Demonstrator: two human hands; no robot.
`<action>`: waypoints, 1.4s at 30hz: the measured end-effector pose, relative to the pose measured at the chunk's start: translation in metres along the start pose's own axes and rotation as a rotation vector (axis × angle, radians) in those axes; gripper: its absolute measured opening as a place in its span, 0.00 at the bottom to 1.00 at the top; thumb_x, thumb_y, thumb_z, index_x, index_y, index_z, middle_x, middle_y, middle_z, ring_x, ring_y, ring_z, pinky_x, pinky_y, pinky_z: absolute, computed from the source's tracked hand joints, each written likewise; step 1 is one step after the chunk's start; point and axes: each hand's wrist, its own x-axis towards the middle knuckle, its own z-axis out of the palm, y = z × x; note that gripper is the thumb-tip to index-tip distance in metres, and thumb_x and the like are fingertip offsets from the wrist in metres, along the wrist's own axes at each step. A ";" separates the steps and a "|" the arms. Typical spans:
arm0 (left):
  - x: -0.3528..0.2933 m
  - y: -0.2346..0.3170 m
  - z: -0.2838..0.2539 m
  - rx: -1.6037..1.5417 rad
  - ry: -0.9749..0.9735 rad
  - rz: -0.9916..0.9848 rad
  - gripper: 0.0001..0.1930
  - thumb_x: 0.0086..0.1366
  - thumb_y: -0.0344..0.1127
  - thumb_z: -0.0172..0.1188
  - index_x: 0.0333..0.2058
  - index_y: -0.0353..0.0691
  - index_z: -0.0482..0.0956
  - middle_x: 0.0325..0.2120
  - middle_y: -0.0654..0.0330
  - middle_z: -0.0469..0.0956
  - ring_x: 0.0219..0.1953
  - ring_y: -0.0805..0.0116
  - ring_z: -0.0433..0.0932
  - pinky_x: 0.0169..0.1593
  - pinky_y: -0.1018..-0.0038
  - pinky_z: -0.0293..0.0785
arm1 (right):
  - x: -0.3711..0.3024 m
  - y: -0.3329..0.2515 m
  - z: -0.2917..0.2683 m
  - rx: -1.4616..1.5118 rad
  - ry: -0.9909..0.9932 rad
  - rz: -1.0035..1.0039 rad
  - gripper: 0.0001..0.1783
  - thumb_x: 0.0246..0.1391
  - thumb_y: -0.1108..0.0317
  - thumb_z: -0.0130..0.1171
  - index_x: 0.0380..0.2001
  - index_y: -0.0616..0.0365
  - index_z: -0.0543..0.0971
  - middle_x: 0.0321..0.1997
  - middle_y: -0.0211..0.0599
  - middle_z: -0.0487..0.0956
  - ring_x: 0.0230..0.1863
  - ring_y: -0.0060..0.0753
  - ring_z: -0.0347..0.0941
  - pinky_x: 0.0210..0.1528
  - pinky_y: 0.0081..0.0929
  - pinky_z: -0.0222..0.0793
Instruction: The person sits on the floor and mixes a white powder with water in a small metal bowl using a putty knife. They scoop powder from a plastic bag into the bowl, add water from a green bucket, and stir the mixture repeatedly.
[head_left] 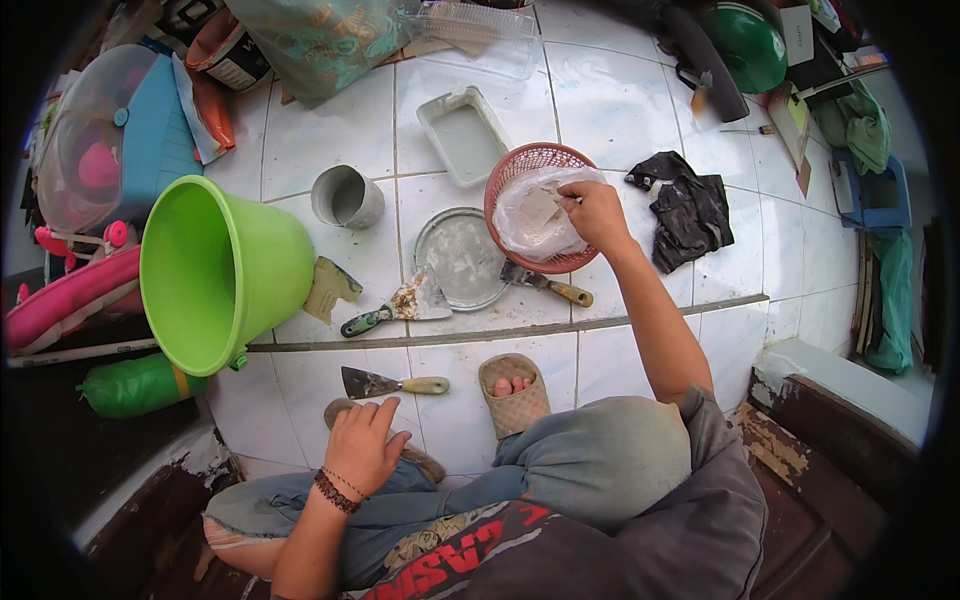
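White floor tiles [640, 345] carry a green bucket [272, 250] and, farther right, a red basket [535, 158] holding a clear bag [518, 218]. The right hand's [597, 213] fingers curl at the bag; whether they pinch it, I cannot tell. The left hand's [364, 443] thumb and fingers stand apart near a scraper [388, 385].

White tiled floor [320, 130], light glinting upper middle; low step edge [690, 307] across; peeling brown surface [815, 495] lower right.
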 end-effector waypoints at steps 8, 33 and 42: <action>0.001 -0.006 -0.004 -0.018 -0.035 -0.031 0.24 0.57 0.36 0.66 0.52 0.36 0.73 0.35 0.51 0.76 0.41 0.49 0.73 0.46 0.60 0.69 | 0.009 -0.024 0.042 -0.198 -0.013 -0.043 0.16 0.50 0.71 0.61 0.44 0.60 0.82 0.48 0.47 0.79 0.47 0.52 0.77 0.51 0.42 0.73; 0.001 -0.004 -0.003 -0.001 -0.037 0.014 0.25 0.57 0.37 0.66 0.53 0.36 0.73 0.35 0.51 0.75 0.40 0.50 0.73 0.45 0.60 0.69 | 0.004 -0.004 0.021 0.047 0.195 0.125 0.14 0.55 0.69 0.56 0.44 0.54 0.83 0.40 0.52 0.82 0.44 0.54 0.78 0.49 0.45 0.73; 0.001 -0.008 0.000 0.020 -0.012 0.022 0.24 0.57 0.38 0.66 0.51 0.35 0.73 0.34 0.53 0.75 0.39 0.53 0.73 0.45 0.61 0.68 | 0.015 -0.004 0.041 0.123 0.084 0.109 0.13 0.53 0.69 0.58 0.40 0.60 0.84 0.38 0.55 0.82 0.42 0.55 0.79 0.49 0.43 0.72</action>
